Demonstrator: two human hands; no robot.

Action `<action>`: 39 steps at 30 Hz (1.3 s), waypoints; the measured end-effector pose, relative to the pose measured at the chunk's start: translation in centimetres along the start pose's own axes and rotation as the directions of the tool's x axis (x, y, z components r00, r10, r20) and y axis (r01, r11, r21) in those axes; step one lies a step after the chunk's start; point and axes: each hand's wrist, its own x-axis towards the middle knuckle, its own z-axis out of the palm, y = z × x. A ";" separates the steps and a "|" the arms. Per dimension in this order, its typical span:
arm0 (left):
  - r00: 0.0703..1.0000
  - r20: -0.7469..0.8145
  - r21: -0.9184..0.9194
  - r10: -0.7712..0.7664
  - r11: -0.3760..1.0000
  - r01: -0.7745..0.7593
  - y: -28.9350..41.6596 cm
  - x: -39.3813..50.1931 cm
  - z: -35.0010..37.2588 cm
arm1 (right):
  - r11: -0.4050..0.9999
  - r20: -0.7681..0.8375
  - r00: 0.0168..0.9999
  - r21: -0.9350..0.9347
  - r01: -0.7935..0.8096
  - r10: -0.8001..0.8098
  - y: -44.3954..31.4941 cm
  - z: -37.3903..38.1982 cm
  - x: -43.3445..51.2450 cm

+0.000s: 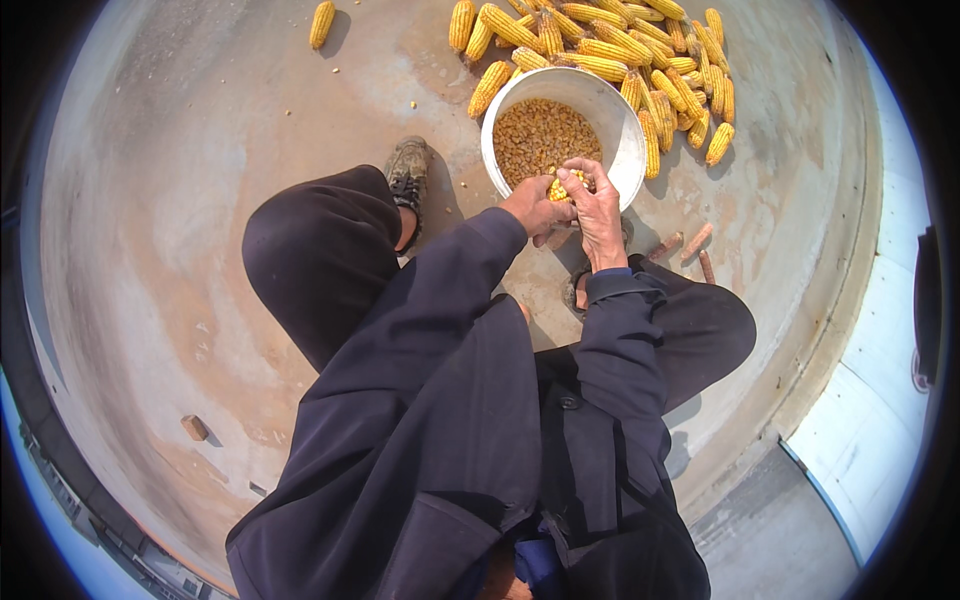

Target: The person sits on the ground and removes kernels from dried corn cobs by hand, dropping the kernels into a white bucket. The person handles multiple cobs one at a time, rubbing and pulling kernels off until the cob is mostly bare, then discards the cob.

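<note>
A white plastic bucket [625,142], partly filled with loose corn kernels [544,135], stands in front of me between my feet. Over its near rim, my left hand [534,206] grips a partly shelled corn cob [559,191], of which only the yellow kernels facing up show. My right hand [596,206] is closed around the other side of that cob, its thumb lying on the kernels. Both hands touch the cob, and their lower fingers are partly hidden. Beyond the bucket and to its right lies a heap of yellow corn cobs [611,51].
Several bare cobs [697,241] lie on the concrete floor by my right knee. One full corn cob [322,25] lies apart at the upper left, with scattered kernels near it. A brick piece [194,427] rests at the lower left. A low ledge [825,337] runs along the right.
</note>
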 end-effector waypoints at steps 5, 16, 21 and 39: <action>0.996 -0.013 -0.029 0.084 0.996 -0.084 -0.3 0.2 0.3 | 0.996 -0.042 0.998 0.080 0.047 -0.044 -0.4 0.0 -0.1; 0.989 -0.146 -0.128 0.015 0.991 -0.034 0.8 0.0 0.6 | 0.948 -0.037 0.994 0.301 0.106 -0.099 -0.5 0.1 -0.2; 0.991 -0.134 -0.136 -0.011 0.991 -0.007 0.8 0.4 0.5 | 0.936 -0.005 0.996 0.341 0.085 -0.089 -0.6 -0.1 -0.2; 0.994 -0.109 -0.164 0.021 0.986 -0.038 0.9 0.2 0.3 | 0.932 0.037 0.999 0.363 0.019 -0.035 -1.2 -0.5 0.0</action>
